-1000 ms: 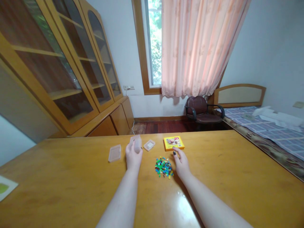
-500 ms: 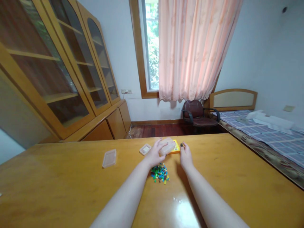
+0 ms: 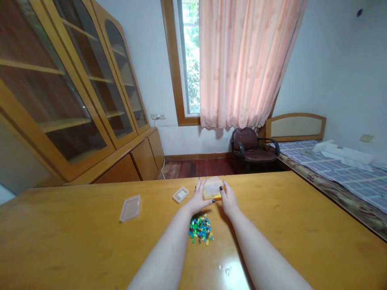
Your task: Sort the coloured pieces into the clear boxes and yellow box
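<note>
A clear plastic box (image 3: 213, 186) lies over a flat yellow item (image 3: 215, 197) near the table's far edge. My left hand (image 3: 198, 198) grips the box's left side, thumb along the near edge. On the right side, my right hand (image 3: 228, 197) holds the same box, its thumb on top. Just nearer than my left hand is a loose pile of small coloured bricks (image 3: 200, 228), mostly green and blue. A small clear tray (image 3: 180, 195) with something pale inside sits left of my left hand. Farther left lies a clear rectangular lid or tray (image 3: 130, 208).
The wooden table (image 3: 75, 229) spans the foreground. Beyond it stand a dark red armchair (image 3: 254, 147) and, at the right, a bed (image 3: 338, 161) with a checked cover. A glass-fronted cabinet (image 3: 121, 133) stands at the left.
The clear box has shifted over the yellow item and now covers most of it. My right hand has moved left onto the box. The view has shifted slightly.
</note>
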Motion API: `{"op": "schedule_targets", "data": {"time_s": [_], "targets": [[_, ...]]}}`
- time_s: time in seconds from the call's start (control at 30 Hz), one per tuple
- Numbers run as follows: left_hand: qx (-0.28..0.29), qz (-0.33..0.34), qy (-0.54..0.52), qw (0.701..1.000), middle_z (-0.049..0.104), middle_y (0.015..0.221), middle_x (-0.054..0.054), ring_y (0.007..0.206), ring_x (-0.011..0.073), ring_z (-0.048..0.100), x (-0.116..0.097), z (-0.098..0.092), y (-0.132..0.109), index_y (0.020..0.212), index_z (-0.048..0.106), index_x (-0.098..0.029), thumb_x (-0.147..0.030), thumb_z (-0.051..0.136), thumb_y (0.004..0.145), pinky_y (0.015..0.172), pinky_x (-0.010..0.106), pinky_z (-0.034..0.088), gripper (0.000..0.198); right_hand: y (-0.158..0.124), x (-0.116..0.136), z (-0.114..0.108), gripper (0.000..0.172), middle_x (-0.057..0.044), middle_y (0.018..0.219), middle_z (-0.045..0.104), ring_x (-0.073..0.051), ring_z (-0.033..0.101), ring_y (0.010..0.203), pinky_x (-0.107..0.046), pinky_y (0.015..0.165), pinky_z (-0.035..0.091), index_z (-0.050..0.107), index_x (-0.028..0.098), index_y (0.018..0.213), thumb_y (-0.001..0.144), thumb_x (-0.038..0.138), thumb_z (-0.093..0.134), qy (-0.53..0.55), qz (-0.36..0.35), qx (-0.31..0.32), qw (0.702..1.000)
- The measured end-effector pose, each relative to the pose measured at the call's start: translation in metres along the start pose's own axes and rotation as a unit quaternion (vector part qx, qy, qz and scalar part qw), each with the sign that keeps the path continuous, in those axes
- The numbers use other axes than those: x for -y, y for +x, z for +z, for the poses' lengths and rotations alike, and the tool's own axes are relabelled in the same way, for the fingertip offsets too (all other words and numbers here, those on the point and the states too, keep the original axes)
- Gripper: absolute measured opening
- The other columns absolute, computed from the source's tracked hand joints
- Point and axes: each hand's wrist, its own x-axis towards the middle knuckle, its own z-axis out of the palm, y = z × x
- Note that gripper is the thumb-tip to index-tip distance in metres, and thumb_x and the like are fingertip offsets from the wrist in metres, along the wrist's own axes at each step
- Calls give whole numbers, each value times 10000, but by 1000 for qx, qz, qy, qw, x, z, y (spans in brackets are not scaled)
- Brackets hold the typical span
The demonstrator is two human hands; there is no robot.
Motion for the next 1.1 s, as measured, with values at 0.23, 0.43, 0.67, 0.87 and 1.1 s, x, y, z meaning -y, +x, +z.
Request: {"op": "schedule_targets", "data": {"time_s": [0.23, 0.43, 0.67, 0.87, 1.1], "targets": [[-24, -39, 12, 999, -67, 1457, 124, 1328, 207, -76, 6, 10, -3, 1384, -50, -155, -349, 464, 794, 1086, 409, 39, 806, -3, 13, -4, 481, -119, 1112, 594, -243, 533, 1047, -400, 922, 382, 545, 162, 1104, 810, 509, 386, 37, 8, -8, 999], [-30, -56, -22, 998, 212, 1422, 153, 1319, 180, 166, 8, 6, -2, 1385, -57, -145, -232, 399, 815, 1066, 379, 183, 735, -6, 16, -6, 447, -114, 1040, 629, -245, 570, 973, -390, 863, 421, 585, 164, 1049, 817, 490, 386, 25, 11, -20, 999], [-47, -79, -26, 995, 321, 1377, 154, 1269, 192, 302, 4, 8, 1, 1390, 5, -145, -204, 426, 794, 1035, 379, 250, 731, -6, 20, -6, 461, -106, 1026, 642, -247, 576, 967, -391, 860, 424, 617, 175, 1022, 806, 511, 388, 15, -4, -12, 1000], [-68, -83, 23, 994, 152, 1433, 175, 1319, 231, 158, -4, 4, 2, 1387, 11, -136, -206, 554, 709, 1055, 373, 206, 871, -3, 9, -5, 460, -113, 1072, 620, -253, 548, 1018, -420, 901, 395, 593, 165, 1071, 809, 482, 388, 4, -4, -23, 1000], [-218, -159, 134, 954, 271, 1392, 156, 1264, 250, 299, -17, -95, -16, 1356, 199, -192, -374, 495, 768, 1015, 410, 269, 683, -1, 3, -4, 561, -133, 1319, 414, -250, 363, 1224, -444, 1021, 259, 392, 145, 1279, 799, 434, 424, -65, -46, -42, 996]]}}
